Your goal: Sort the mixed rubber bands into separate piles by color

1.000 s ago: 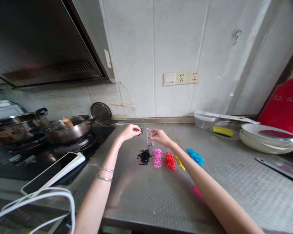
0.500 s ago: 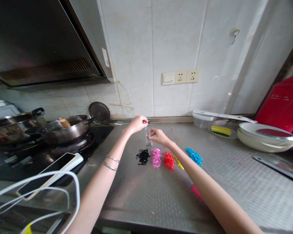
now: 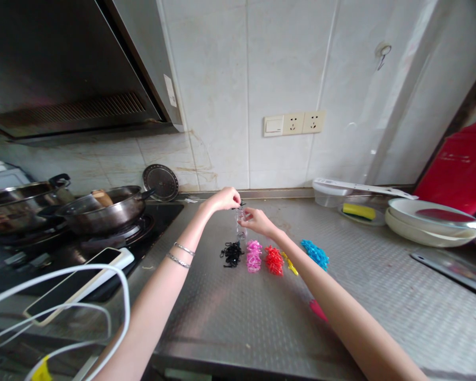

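My left hand (image 3: pixel 227 199) is pinched on a few small black looped pieces (image 3: pixel 243 203), which look like little elastic bands, right at the mouth of a clear bottle (image 3: pixel 241 228). The bottle stands upright on the metal counter, its upper part gripped by the fingertips of my right hand (image 3: pixel 257 221). Some dark bits show near its bottom. In front of it lie small piles of similar pieces: black (image 3: pixel 232 254), pink (image 3: pixel 254 257), red (image 3: pixel 274 260), yellow (image 3: pixel 290 263) and blue (image 3: pixel 314 254). My right forearm partly covers the yellow pile and a bright pink item (image 3: pixel 318 309).
Left is a stove with pans (image 3: pixel 103 211), a white-cased phone-like device (image 3: pixel 79 286) and a looping white cable (image 3: pixel 122 296). At the right stand a clear tub (image 3: pixel 329 196), a yellow sponge (image 3: pixel 359 211), stacked bowls (image 3: pixel 424 231) and a knife-like blade (image 3: pixel 452 272). A tiled wall closes the back.
My left hand has lowered the black pieces slightly, down to the bottle's mouth. The right hand keeps its hold on the bottle; the piles look the same.
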A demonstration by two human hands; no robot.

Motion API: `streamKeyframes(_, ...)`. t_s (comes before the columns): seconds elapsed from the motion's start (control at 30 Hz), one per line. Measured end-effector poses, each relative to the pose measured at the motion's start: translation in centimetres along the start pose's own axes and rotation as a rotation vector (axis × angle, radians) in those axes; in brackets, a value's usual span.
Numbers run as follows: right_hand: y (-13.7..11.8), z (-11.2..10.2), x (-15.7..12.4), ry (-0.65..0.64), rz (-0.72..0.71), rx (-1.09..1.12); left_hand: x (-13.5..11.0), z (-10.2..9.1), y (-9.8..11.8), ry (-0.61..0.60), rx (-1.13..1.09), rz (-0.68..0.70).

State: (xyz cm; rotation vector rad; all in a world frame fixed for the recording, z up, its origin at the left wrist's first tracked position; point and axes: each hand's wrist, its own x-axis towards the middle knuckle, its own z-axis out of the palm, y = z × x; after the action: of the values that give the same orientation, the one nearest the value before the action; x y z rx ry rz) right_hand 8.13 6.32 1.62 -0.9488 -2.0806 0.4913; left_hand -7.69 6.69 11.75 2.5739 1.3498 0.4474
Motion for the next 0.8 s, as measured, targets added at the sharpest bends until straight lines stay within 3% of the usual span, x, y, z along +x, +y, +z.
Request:
streamKeyframes(0.5,-0.2,0.0,0.0,-0.007,-0.012,0.002,0.6,0.3,-0.4,-0.142,0.017,-0.033)
streamKeyframes(0.8,-0.2,-0.1,0.0,-0.016,-0.001,0.006,0.7,0.1,-0.8,-0.141,-0.032,-0.039)
